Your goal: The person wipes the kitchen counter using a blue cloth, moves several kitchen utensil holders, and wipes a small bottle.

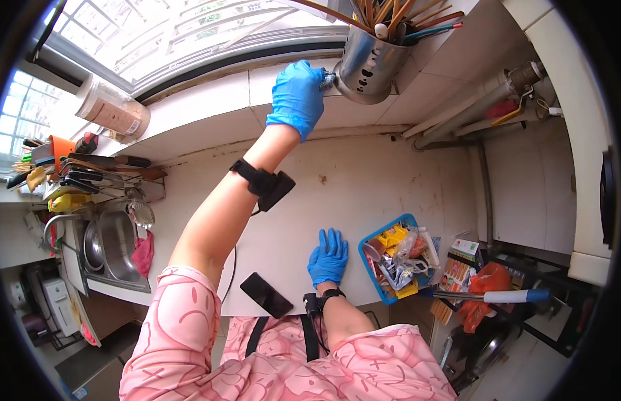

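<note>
My left hand, in a blue glove, reaches up to the tiled windowsill. It grips a grey steel-wool scourer, which shows at its right side, close to the base of a perforated metal utensil holder. Chopsticks and other long utensils fill the holder. My right hand, also gloved in blue, rests flat on the white countertop with its fingers apart and nothing in it. A black smartphone lies at the counter's front edge, left of that hand.
Right of my right hand stands a blue basket of packets. A gas stove bears a red plastic bag. On the left are a metal sink, a knife rack and a plastic jar. Pipes run along the right wall.
</note>
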`<state>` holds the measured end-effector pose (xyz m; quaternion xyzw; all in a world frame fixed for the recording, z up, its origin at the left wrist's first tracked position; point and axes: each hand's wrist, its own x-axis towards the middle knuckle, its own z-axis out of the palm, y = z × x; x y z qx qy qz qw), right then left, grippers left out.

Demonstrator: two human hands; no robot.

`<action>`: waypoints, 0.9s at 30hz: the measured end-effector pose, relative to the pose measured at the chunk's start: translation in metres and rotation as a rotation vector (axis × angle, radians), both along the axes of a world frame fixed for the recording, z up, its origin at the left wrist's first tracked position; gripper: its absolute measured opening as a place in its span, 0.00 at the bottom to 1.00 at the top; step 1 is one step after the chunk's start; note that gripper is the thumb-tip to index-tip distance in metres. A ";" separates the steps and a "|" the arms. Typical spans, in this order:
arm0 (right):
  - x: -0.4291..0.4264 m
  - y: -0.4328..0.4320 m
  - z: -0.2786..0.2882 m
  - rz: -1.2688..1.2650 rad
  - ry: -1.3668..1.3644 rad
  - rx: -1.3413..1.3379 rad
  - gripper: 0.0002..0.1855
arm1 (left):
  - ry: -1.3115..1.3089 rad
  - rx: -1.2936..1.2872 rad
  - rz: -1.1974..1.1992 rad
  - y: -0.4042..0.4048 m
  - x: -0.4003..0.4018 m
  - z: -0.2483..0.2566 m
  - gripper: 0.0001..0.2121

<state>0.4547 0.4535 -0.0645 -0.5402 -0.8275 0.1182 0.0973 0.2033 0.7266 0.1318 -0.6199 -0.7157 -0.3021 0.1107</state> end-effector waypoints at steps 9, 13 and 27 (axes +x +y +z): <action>0.000 0.004 -0.002 0.005 -0.001 0.012 0.30 | 0.096 -0.013 0.008 0.002 0.008 0.005 0.04; -0.003 0.000 0.004 0.033 0.015 -0.003 0.30 | 0.109 0.037 0.132 0.028 -0.029 0.003 0.04; -0.004 -0.001 0.000 0.034 0.007 0.015 0.31 | -0.006 0.091 0.375 -0.099 -0.100 0.000 0.06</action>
